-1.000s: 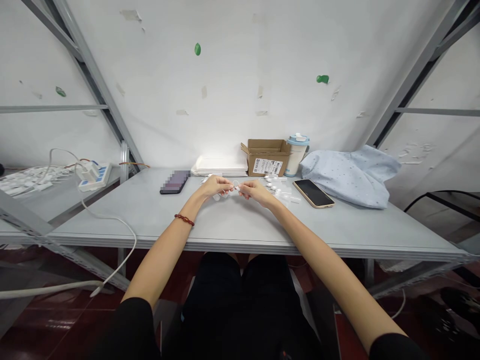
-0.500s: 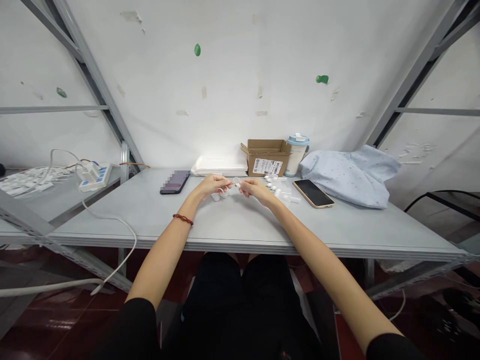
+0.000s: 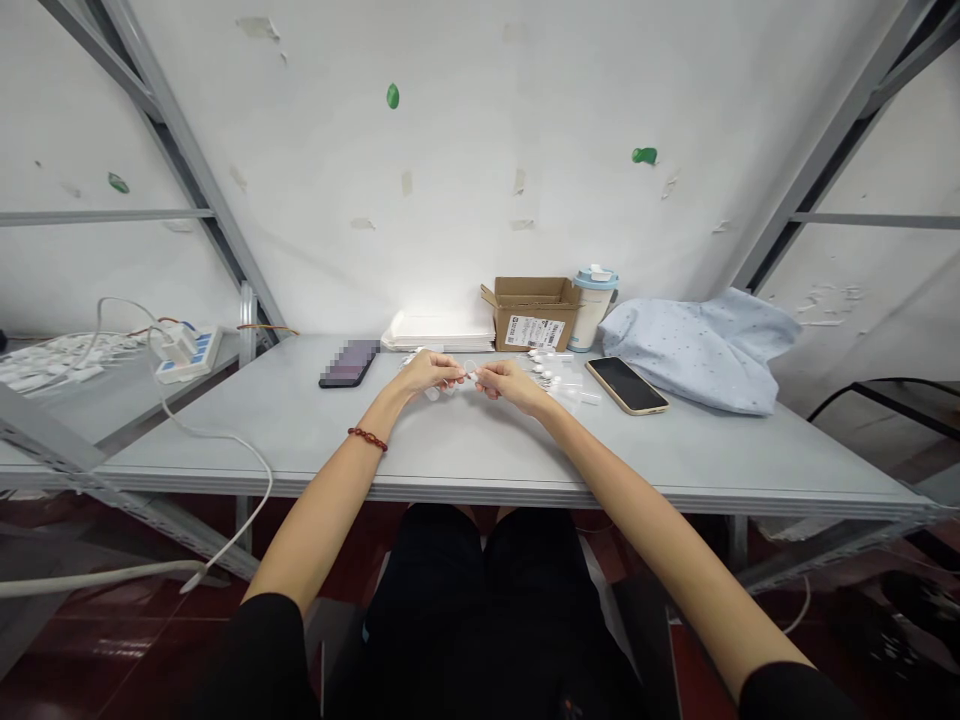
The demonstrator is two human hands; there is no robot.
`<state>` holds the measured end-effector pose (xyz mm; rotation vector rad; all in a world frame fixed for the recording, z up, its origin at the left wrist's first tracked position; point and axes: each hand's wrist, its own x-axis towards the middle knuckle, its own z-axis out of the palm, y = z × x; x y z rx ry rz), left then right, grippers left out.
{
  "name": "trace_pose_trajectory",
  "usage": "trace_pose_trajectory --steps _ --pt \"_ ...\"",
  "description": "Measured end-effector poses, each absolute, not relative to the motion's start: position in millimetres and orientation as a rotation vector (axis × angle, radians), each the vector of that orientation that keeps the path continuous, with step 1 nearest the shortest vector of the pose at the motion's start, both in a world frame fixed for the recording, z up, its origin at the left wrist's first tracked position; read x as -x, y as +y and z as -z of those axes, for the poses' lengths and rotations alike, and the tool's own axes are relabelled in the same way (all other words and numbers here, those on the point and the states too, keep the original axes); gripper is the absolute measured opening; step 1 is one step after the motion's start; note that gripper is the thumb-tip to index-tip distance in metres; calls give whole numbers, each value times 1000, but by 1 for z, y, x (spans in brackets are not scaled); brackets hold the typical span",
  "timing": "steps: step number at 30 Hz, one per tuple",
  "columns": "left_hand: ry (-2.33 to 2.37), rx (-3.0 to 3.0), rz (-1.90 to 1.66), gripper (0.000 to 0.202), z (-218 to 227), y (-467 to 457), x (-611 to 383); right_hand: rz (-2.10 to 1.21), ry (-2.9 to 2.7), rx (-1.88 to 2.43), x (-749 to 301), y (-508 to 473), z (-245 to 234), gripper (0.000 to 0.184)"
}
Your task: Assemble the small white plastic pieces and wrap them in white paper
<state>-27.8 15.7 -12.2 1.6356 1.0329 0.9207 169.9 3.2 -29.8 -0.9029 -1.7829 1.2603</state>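
My left hand (image 3: 430, 374) and my right hand (image 3: 508, 382) meet just above the table, fingertips almost touching. Both pinch at a small white piece (image 3: 471, 375) with a pale, rounded part on top; its exact kind is too small to tell. Several small white parts (image 3: 431, 393) lie beside and partly behind my left hand. Right of my right hand is a loose group of small white-ended parts with clear plastic pieces (image 3: 553, 378), partly covered by that hand.
Behind my hands stand white flat packaging (image 3: 439, 332), an open cardboard box (image 3: 534, 315) and a lidded cup (image 3: 595, 310). A dark phone (image 3: 347, 365) lies left, another phone (image 3: 627, 385) right beside a pale blue cloth (image 3: 701, 350). A power strip (image 3: 191, 355) sits far left.
My hands have come slightly closer together, and my left fingertips now meet the small white piece at my right fingers. The things on the table stay in place.
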Motion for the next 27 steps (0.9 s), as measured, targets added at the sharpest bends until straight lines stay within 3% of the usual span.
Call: trace_pose_trajectory --steps 6,11,19,27 --pt "1013 -1593 -962 26 12 17 27 -1211 -1773 890 -170 4 24 32" --pt "1067 -1404 -1234 22 8 22 35 -1052 -1633 1008 -181 15 18 37" --pt "1313 -975 -1560 10 9 36 61 -374 -1794 1352 -210 32 19 15" --pt "1498 -1061 -1512 6 21 40 59 7 -2011 1592 -221 33 19 25"
